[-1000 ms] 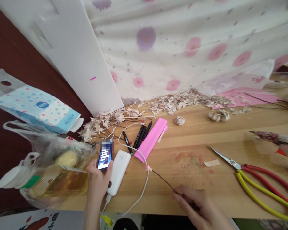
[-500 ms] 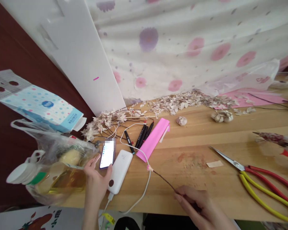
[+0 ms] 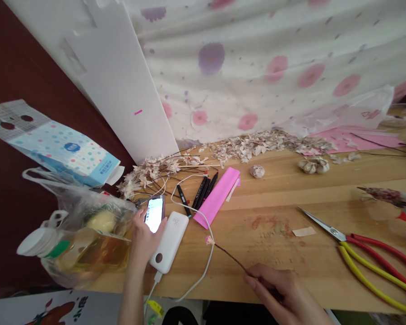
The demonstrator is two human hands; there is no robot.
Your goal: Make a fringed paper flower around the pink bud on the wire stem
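Observation:
My left hand [image 3: 148, 241] grips the lower end of a lit phone [image 3: 154, 214], fingers along its left edge and thumb at its right. Beside that thumb lies a white power bank [image 3: 171, 241] with a cable plugged in. Close to the front edge, my right hand [image 3: 277, 289] pinches a thin brown stem [image 3: 232, 255]. At the stem's far end is a small pink flower [image 3: 209, 240], seen in front of the white cable [image 3: 208, 266]. My lower right fingers are partly hidden under the hand.
Scissors [image 3: 338, 234] with red and yellow handles lie at right, near a glue gun [image 3: 385, 195]. Black markers [image 3: 199, 192] and folded pink paper [image 3: 218, 196] sit mid-table. Dry petals [image 3: 253, 146] line the back. A bagged bottle [image 3: 37, 241] stands left.
My left hand has moved up onto the phone and closed around its lower end. My right hand keeps the stem in nearly the same place. The view has shifted slightly.

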